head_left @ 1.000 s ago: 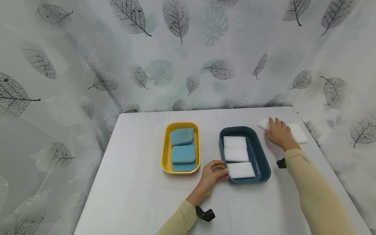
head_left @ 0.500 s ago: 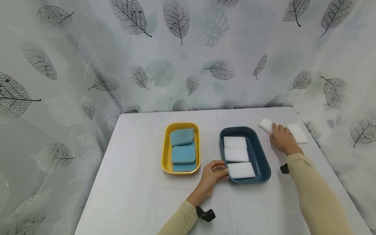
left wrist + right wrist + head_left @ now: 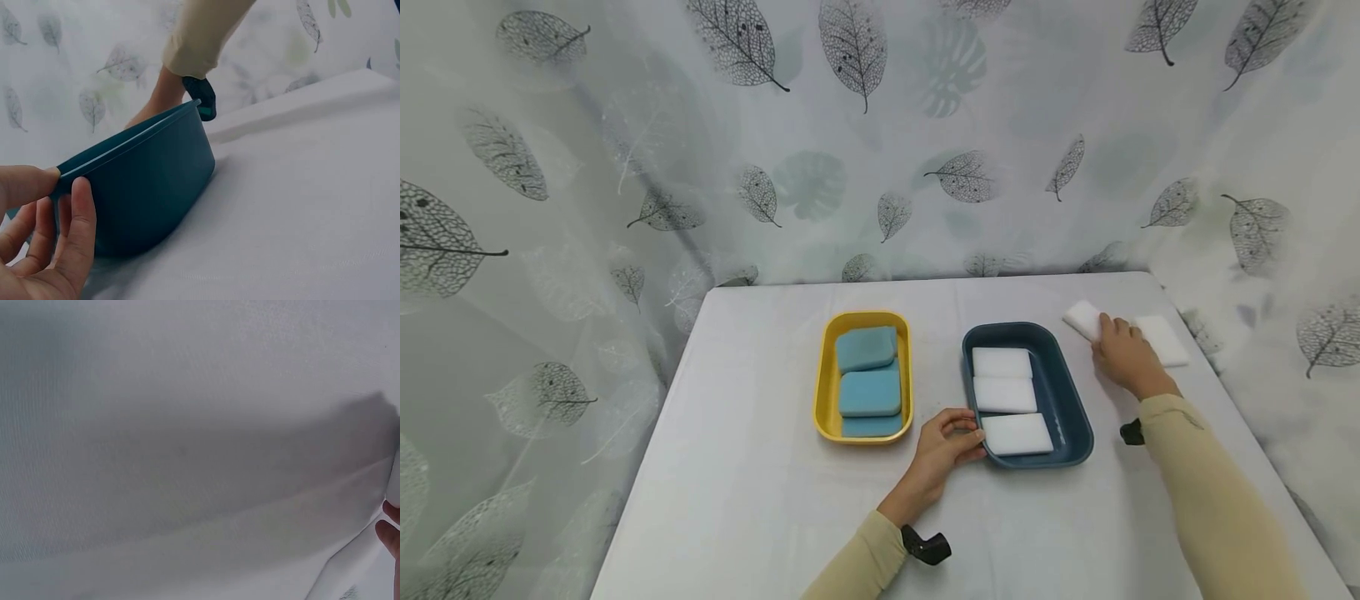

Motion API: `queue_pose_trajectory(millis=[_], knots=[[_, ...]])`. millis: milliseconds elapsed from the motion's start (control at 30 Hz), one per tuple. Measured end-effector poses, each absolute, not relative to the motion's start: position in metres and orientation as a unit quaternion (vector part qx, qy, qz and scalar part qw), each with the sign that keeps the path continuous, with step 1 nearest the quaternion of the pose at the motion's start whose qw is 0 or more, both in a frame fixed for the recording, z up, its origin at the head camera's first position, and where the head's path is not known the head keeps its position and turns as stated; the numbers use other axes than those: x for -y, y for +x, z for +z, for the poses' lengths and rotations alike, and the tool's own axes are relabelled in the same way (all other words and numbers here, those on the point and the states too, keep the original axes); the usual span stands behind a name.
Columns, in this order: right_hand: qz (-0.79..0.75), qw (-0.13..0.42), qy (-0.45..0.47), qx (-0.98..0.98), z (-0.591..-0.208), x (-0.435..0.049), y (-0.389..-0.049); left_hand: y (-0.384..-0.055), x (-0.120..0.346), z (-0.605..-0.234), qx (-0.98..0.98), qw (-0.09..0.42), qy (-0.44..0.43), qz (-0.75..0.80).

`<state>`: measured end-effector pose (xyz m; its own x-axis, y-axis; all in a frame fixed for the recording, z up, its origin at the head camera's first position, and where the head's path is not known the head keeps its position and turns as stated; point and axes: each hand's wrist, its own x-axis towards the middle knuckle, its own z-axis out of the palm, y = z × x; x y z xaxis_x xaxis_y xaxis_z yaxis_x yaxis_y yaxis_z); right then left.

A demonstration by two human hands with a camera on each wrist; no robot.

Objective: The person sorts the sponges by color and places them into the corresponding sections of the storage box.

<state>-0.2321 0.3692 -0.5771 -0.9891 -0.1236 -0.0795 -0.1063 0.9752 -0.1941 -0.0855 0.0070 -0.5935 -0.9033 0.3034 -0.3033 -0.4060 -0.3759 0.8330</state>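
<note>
In the head view my left hand (image 3: pixel 934 457) pinches the left rim of a dark blue tray (image 3: pixel 1063 410). The left wrist view shows its thumb over the rim and the fingers against the outer wall. White sponges (image 3: pixel 1017 434) lie in a column along that tray's left side. Farther back at the right, my right hand (image 3: pixel 1129 360) grips a white sponge (image 3: pixel 1082 319), thumb on the near side and fingers over it. Most of that sponge's near end is hidden under the hand. Only fingertips (image 3: pixel 387 534) show at the right wrist view's edge.
Another white sponge (image 3: pixel 1162 340) lies just right of my right hand, near the table's right edge. To the left, a yellow tray (image 3: pixel 825 400) holds blue sponges (image 3: pixel 869 393). A white cloth covers the table (image 3: pixel 737 467); leaf-patterned curtains (image 3: pixel 887 150) hang behind.
My right hand has slid right and toward me along the white sponge, uncovering more of its far end. The sponge and my left hand have stayed in place.
</note>
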Motion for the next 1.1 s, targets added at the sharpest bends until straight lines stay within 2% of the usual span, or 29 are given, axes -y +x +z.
queue_pose_trajectory(millis=[300,533,867,1100], knots=[[-0.086,-0.022,-0.122,-0.989,-0.563,-0.37,-0.228,-0.085,-0.008,-0.592,-0.515,0.214,-0.052,0.829],[-0.084,-0.055,-0.162,-0.982,-0.548,-0.35,-0.219,-0.085,-0.006,-0.592,-0.516,0.213,-0.052,0.828],[-0.072,-0.072,-0.181,-0.978,-0.536,-0.338,-0.206,-0.085,-0.006,-0.592,-0.515,0.216,-0.056,0.827],[-0.123,-0.075,-0.237,-0.961,-0.523,-0.33,-0.197,-0.086,-0.005,-0.592,-0.514,0.218,-0.057,0.828]])
